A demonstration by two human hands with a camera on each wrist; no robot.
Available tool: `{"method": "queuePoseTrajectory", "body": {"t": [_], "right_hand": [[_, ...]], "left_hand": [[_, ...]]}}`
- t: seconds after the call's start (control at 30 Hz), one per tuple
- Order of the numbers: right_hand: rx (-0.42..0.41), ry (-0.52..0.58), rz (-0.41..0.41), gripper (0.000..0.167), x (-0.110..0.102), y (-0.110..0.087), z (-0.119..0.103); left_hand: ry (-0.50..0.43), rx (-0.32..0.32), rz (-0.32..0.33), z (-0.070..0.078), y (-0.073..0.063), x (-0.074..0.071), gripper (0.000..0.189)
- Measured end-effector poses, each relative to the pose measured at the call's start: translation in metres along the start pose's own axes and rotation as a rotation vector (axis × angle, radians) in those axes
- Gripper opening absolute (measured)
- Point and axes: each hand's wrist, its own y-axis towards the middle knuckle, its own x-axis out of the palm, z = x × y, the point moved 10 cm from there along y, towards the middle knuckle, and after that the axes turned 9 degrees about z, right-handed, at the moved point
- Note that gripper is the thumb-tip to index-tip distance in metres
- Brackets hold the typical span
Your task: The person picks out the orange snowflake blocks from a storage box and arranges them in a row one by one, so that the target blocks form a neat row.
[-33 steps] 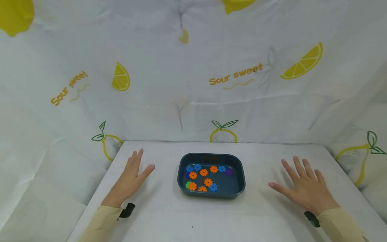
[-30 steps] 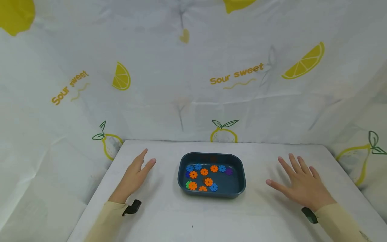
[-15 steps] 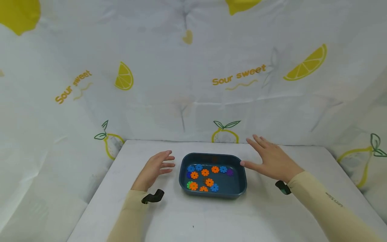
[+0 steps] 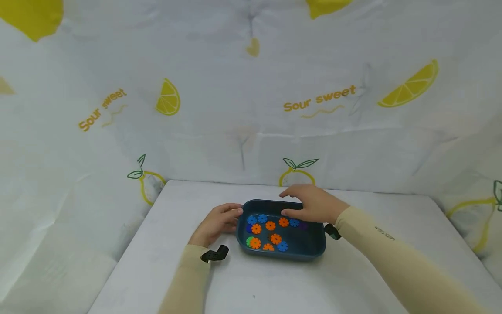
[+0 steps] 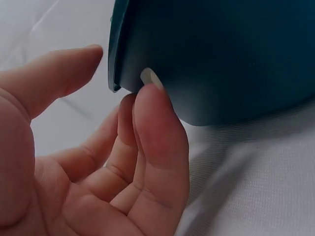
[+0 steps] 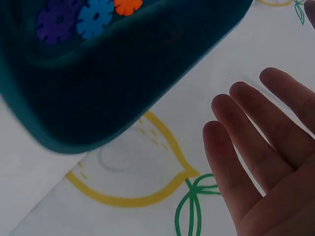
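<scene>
A dark teal tray (image 4: 280, 256) stands on the white table, holding several notched plastic discs: orange (image 4: 276, 238), blue (image 4: 282, 246), a green one (image 4: 249, 240) partly covered, and purple (image 6: 58, 19). At its left end is my left hand (image 4: 217, 224). In the left wrist view its bent fingers (image 5: 160, 128) lie by the outer wall below the rim, at or very near it, while the thumb stays apart. My right hand (image 4: 315, 205) hovers over the tray's back right part, fingers spread and holding nothing. The right wrist view shows those fingers (image 6: 231, 147) beyond the rim.
White cloth printed with lemons (image 4: 168, 98) hangs behind the table and down both sides. The table's back edge (image 4: 204, 182) runs just behind the tray. A black band (image 4: 215, 254) sits at the left wrist, a dark one (image 4: 332, 231) at the right.
Both hands have moved inward from the table's sides. The left has come to the tray's left end, and the right has moved left over the tray. The discs lie as before.
</scene>
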Motion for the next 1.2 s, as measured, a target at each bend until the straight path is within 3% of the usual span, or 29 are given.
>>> {"method": "queuePoseTrajectory", "body": {"t": [0.27, 0.47, 0.93, 1.2], "right_hand": [[-0.058, 0.078, -0.158, 0.048, 0.048, 0.029, -0.027], [-0.036, 0.093, -0.244, 0.043, 0.073, 0.035, -0.029], [-0.039, -0.007, -0.377, 0.023, 0.102, 0.020, -0.044], [-0.083, -0.098, -0.380, 0.019, 0.104, 0.020, -0.049]], "left_hand": [[-0.057, -0.020, -0.030, -0.011, 0.003, -0.002, 0.053], [-0.088, -0.033, -0.034, -0.016, 0.005, -0.004, 0.051], [-0.105, -0.039, -0.041, -0.016, 0.007, 0.000, 0.048], [-0.124, -0.025, -0.030, -0.012, 0.008, -0.002, 0.047]]}}
